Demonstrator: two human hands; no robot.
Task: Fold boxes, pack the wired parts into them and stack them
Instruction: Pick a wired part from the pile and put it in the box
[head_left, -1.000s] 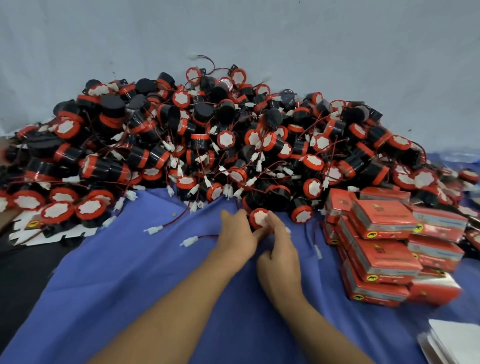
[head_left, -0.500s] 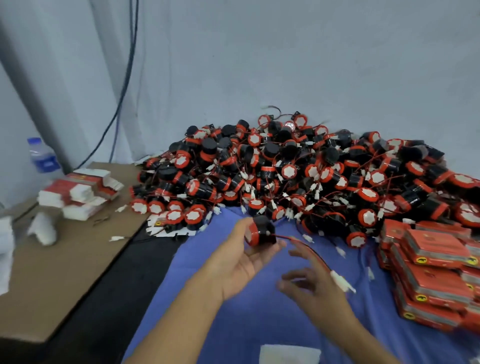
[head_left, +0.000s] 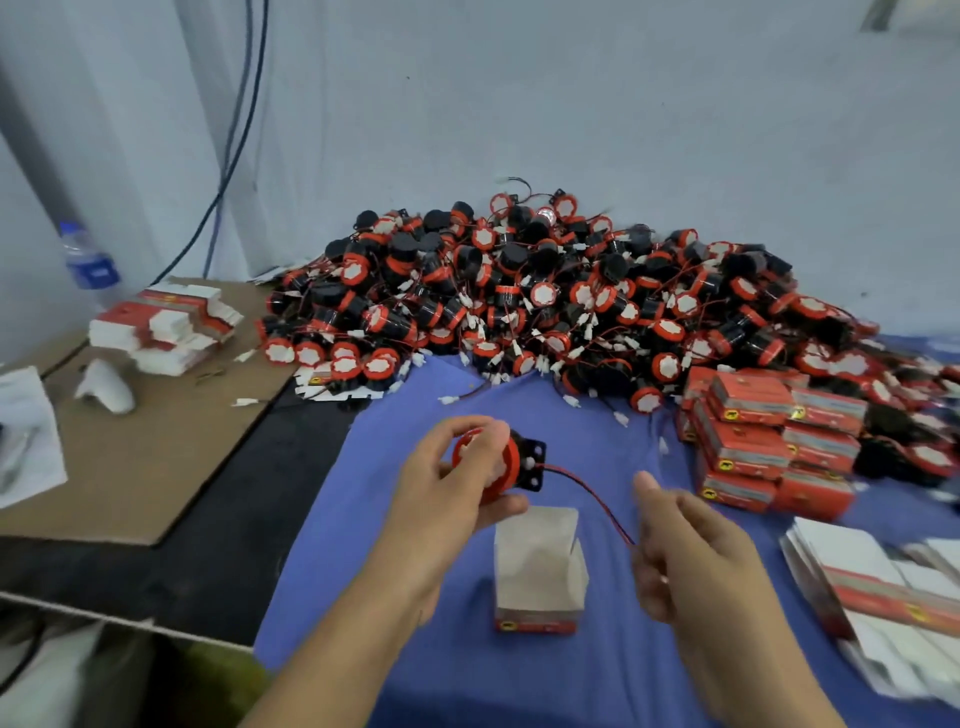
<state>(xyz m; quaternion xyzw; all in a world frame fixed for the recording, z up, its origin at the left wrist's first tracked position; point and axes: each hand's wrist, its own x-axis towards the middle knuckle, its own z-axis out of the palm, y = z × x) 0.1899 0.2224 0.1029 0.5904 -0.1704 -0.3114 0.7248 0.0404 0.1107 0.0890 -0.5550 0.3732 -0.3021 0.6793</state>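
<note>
Since 0.5 s ago: L hand (head_left: 447, 483) gone from open palm to curled grip round wired part (head_left: 506, 460), black bracket end pointing right. R hand (head_left: 691, 556) grip now closed, pinching far end of red wire (head_left: 592, 491); connector hidden. Part held just above and behind open box (head_left: 537, 571), which stands upright on blue cloth (head_left: 493, 675) near worktop front edge, between both hands. Parts pile (head_left: 545, 296) along back edge. Packed red boxes (head_left: 763, 436) stacked at right edge. Flat blanks (head_left: 872, 587) at front-right corner.
</note>
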